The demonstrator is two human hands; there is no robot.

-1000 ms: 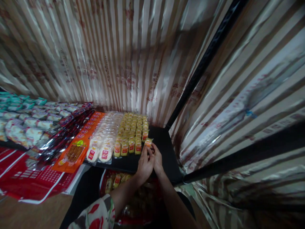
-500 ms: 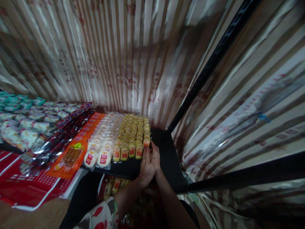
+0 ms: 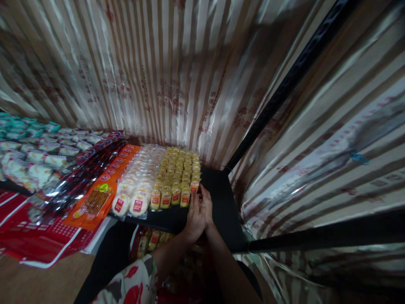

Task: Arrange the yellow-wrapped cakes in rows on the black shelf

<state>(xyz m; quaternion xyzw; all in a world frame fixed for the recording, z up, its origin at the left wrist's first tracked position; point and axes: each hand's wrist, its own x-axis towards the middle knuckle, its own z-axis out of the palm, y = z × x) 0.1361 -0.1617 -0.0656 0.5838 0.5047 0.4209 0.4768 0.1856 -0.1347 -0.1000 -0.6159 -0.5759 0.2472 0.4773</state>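
A small yellow wrapped cake (image 3: 194, 185) with a red and orange label stands at the front of the rightmost row. My left hand (image 3: 195, 219) has its fingers stretched toward the cake's lower front. Beside it, my right hand (image 3: 207, 206) reaches along the cake's right side. The palms lie close together, and the cake is between their fingertips; the exact contact is partly hidden. More yellow wrapped cakes (image 3: 175, 169) stand in tight rows to the left, on a black shelf (image 3: 223, 198).
White round wrapped crackers (image 3: 139, 202), an orange snack packet (image 3: 98, 198), dark shiny packets (image 3: 82, 177) and white packets (image 3: 47, 158) line the shelf leftward. Below is an open red container (image 3: 148, 242) of wrapped cakes. A black post (image 3: 253, 135) and striped sheeting (image 3: 171, 84) bound the shelf.
The view has shifted slightly, with the shelf goods a little higher in the picture. Both hands stay at the same cake; their fingers have barely moved.
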